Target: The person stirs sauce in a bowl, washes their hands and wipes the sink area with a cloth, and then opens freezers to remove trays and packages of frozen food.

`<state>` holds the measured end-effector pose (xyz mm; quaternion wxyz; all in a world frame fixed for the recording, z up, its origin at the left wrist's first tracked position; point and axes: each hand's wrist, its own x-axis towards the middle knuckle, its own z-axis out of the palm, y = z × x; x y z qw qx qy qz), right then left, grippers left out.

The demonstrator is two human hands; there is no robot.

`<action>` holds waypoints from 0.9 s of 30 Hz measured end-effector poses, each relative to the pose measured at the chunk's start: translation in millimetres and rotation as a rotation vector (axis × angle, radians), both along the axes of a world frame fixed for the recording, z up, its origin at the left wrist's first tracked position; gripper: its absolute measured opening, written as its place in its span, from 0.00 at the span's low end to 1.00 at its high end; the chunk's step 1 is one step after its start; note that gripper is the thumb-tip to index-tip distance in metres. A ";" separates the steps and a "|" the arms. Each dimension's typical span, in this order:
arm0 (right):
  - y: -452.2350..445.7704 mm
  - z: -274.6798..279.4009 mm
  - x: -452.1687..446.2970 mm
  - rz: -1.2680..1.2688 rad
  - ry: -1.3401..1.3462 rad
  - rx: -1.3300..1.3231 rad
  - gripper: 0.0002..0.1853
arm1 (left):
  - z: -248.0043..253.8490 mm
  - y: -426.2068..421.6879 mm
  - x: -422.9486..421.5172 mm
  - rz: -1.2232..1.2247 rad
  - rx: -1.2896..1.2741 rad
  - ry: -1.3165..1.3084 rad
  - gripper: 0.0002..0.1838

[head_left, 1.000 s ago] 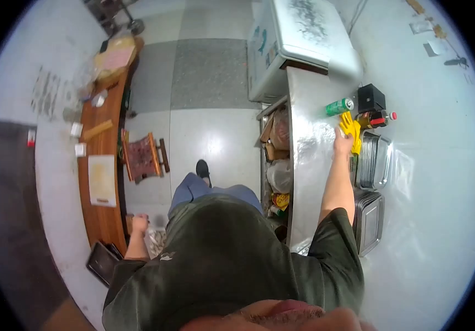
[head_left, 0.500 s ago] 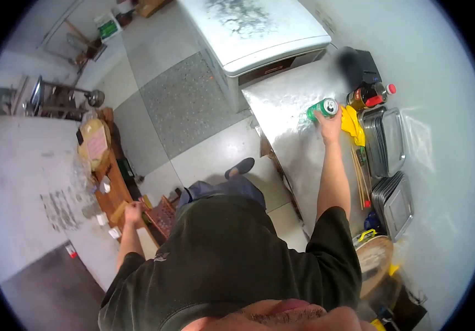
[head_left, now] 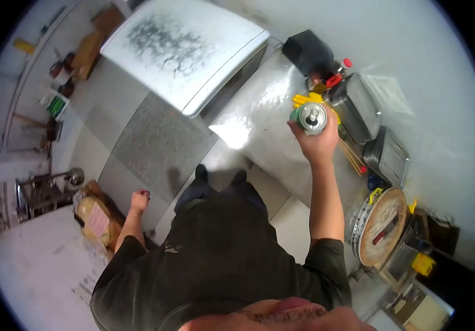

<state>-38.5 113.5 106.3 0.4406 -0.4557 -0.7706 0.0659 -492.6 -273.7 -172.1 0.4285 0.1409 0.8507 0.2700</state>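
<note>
My right hand [head_left: 320, 144] is wrapped round a green drink can [head_left: 310, 118], its silver top turned up toward me with a dark opening in it. The can is above the metal-covered table [head_left: 270, 105], close to yellow gloves [head_left: 309, 99]. My left hand [head_left: 140, 199] hangs over the floor on the other side of my body, its fingers curled in. Nothing shows in that hand. Nearest to it is a bundle wrapped in plastic with a pink label [head_left: 98, 218].
Stacked metal trays [head_left: 356, 107], red-tipped chopsticks [head_left: 353, 157] and bottles line the wall side of the table. A white chest [head_left: 188, 49] with a dark-stained lid stands ahead. A round wooden board [head_left: 381, 226] is at right, with a white cabinet top [head_left: 28, 265] at left.
My right hand has lifted the can off the table toward me. My left hand has moved forward, away from the wooden bench. My view and body have turned.
</note>
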 end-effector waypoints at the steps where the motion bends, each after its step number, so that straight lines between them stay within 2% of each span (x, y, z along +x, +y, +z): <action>1: -7.0 25.3 -2.8 -0.006 -0.027 0.079 0.38 | -1.0 23.1 -7.9 -0.008 0.023 -0.013 0.07; 3: -22.9 66.4 -3.4 0.074 -0.002 0.204 0.38 | -5.3 63.5 -18.5 -0.017 0.064 -0.038 0.07; 7: -59.4 145.8 -14.0 0.212 -0.001 0.439 0.44 | -26.6 116.5 -31.4 -0.219 0.036 0.007 0.08; 8: -71.9 167.1 -13.3 0.184 -0.076 0.387 0.33 | -30.9 126.3 -32.6 -0.258 0.054 0.007 0.09; 11: -94.0 207.9 -20.0 0.232 -0.108 0.477 0.30 | -53.9 149.9 -37.9 -0.396 0.085 0.036 0.10; 13: -103.4 221.5 -31.8 0.250 -0.105 0.556 0.28 | -55.8 166.9 -38.6 -0.511 0.063 0.103 0.11; 14: -109.0 229.1 -34.9 0.252 -0.104 0.605 0.27 | -51.7 172.9 -33.8 -0.487 0.063 0.092 0.11; 16: -111.2 237.3 -43.9 0.238 -0.086 0.693 0.25 | -12.9 183.0 -17.1 -0.442 0.063 0.071 0.11; 19: -110.5 250.3 -53.5 0.226 -0.047 0.824 0.22 | -9.8 185.8 -24.2 -0.440 0.035 -0.017 0.12; 20: -106.8 253.8 -55.9 0.219 -0.033 0.864 0.21 | -12.2 181.2 -26.3 -0.454 0.043 0.031 0.12; 22: -104.7 261.2 -59.4 0.199 -0.004 0.933 0.19 | -21.5 176.2 -33.7 -0.473 0.069 0.136 0.13; 26: -100.0 270.9 -64.1 0.175 0.058 1.052 0.18 | -52.8 156.9 -52.4 -0.479 -0.018 0.171 0.14; 27: -98.8 271.9 -64.9 0.166 0.071 1.075 0.18 | -98.0 144.5 -72.0 -0.525 0.026 0.184 0.14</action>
